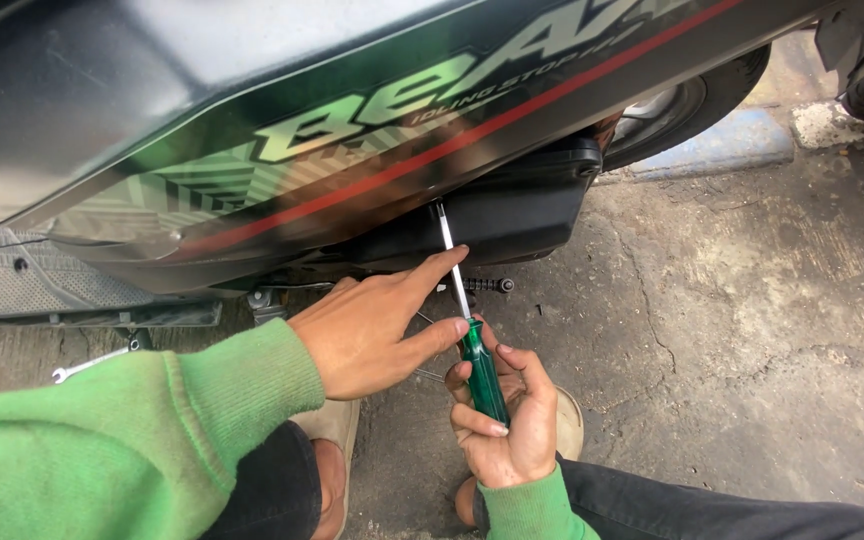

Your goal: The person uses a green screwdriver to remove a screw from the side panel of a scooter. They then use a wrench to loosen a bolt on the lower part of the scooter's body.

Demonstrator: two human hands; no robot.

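My right hand [505,425] grips the green handle of a screwdriver [480,368]. Its long metal shaft runs up and left, and the tip meets the lower edge of a scooter's glossy black side panel [282,150], just above a black plastic cover [512,215]. My left hand [372,330] steadies the shaft, with the forefinger stretched along it and the thumb pressed near the handle's top. Both arms wear green sleeves.
The scooter's ribbed footboard [12,275] is at the left, with a metal spanner [92,363] on the ground under it. The rear tyre [712,95] stands at the upper right over cracked concrete [752,320]. My shoes and dark trousers are at the bottom.
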